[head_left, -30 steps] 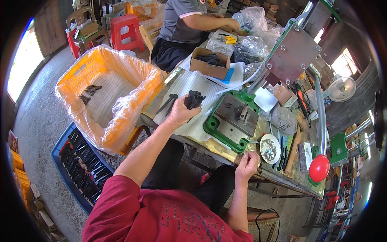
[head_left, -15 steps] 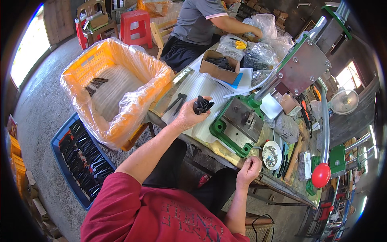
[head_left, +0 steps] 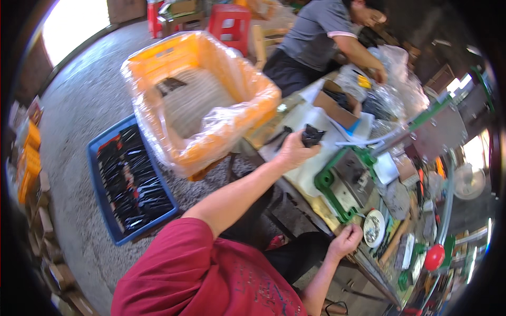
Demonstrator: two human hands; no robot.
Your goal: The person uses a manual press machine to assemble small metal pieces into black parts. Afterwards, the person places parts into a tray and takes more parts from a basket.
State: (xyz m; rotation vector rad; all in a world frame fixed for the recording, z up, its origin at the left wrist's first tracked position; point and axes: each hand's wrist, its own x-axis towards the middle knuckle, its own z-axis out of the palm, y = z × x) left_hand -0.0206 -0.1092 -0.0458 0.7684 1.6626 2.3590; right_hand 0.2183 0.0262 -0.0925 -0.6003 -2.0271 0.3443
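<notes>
My left hand [head_left: 297, 150] is closed round a bunch of slim black pieces [head_left: 312, 136], whose ends stick up past the thumb. It is above the white foam sheet on the table, left of a green hand press [head_left: 337, 184] with a steel bed. A few more black pieces [head_left: 278, 138] lie on the sheet beside that hand. At the table's near edge my right hand [head_left: 347, 239] is curled closed, just below the press base. What its fingers hold, if anything, is hidden. A white bowl [head_left: 373, 228] with small bits in it stands right beside it.
Left of the table stands an orange crate [head_left: 197, 162] lined with clear plastic, a few dark pieces inside. A blue tray [head_left: 100, 205] of black pieces sits on the floor. Across the table a person [head_left: 316, 42] works near a cardboard box [head_left: 332, 105]. The press lever ends in a red knob [head_left: 435, 257].
The view has swung left, so the whole scene sits farther right and is blurred. My left hand keeps its black pieces, and my right stays closed near the bowl.
</notes>
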